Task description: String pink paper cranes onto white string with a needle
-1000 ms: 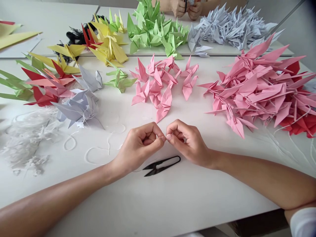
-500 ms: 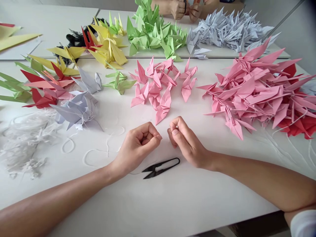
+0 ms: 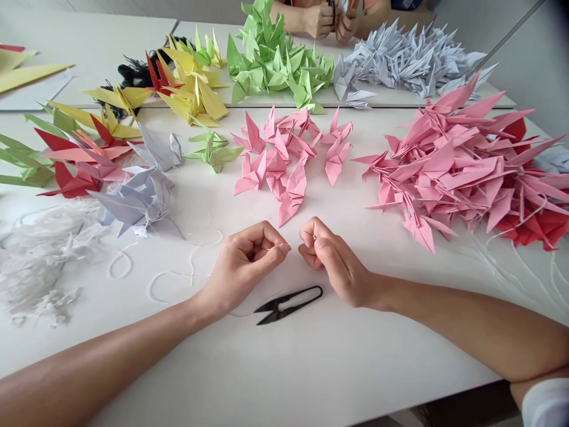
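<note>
White worktop [image 3: 284,379] seen from above, strewn with folded paper cranes. Left hand [image 3: 242,267] and right hand [image 3: 331,261] lie curled near each other at centre, each with the thumb pressed to the fingertips in a pinch, the two pinches facing across a narrow gap. Nothing held can be made out; a fine thread could not be told at this view. Just below the hands, black thread snips [image 3: 284,305] lie flat and untouched, their long axis slanting, blades pointing left and slightly down, loop handle to the upper right. Loose white thread [image 3: 169,279] curls left of the left hand, near a tangled heap of white thread [image 3: 44,261]. Ahead lie pink paper cranes [image 3: 280,166] and lavender cranes [image 3: 137,201], with a larger pink crane pile [image 3: 457,172] to the right. Beyond, a co-worker's hands [image 3: 320,21] show behind a green crane pile [image 3: 275,59].
</note>
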### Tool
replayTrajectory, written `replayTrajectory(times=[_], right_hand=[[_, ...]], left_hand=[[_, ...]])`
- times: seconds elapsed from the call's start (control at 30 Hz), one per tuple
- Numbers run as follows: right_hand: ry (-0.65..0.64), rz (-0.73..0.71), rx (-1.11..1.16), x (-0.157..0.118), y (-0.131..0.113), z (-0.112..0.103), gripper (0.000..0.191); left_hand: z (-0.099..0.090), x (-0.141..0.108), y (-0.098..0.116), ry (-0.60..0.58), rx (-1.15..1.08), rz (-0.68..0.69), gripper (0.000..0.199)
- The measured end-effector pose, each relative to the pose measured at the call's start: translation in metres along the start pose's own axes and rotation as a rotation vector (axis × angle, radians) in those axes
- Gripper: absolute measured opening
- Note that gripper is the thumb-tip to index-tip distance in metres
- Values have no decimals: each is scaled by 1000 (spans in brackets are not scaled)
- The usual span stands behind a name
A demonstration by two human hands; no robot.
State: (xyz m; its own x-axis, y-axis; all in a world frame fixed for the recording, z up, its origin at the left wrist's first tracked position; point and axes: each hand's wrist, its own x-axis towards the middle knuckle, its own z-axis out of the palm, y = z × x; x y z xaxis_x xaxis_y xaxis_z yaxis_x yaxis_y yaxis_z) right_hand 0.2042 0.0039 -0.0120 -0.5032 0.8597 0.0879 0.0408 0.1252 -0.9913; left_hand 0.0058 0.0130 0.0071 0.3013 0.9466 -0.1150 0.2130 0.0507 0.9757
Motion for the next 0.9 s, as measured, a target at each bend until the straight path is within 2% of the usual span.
replayTrajectory(times=[0.17,0.33,0.5,0.67,0.77,0.9], right_hand=[[53,35,69,1,2,-1,30],[-2,33,63,0,0,-1,33],[9,46,40,1,0,0,28],[-5,5,64,0,0,-1,34],[46,24,5,1,0,-1,35],[74,-23,-83,1,-1,-1,32]], left_hand=[[0,0,0,-10,-13,21,22],[0,0,0,-16,-11,19,22],[0,0,0,-12,-9,9,22],[0,-1,1,-5,-4,-1,21],[0,0,2,-10,-7,-1,21],[-1,0,0,-20,-14,13,20]])
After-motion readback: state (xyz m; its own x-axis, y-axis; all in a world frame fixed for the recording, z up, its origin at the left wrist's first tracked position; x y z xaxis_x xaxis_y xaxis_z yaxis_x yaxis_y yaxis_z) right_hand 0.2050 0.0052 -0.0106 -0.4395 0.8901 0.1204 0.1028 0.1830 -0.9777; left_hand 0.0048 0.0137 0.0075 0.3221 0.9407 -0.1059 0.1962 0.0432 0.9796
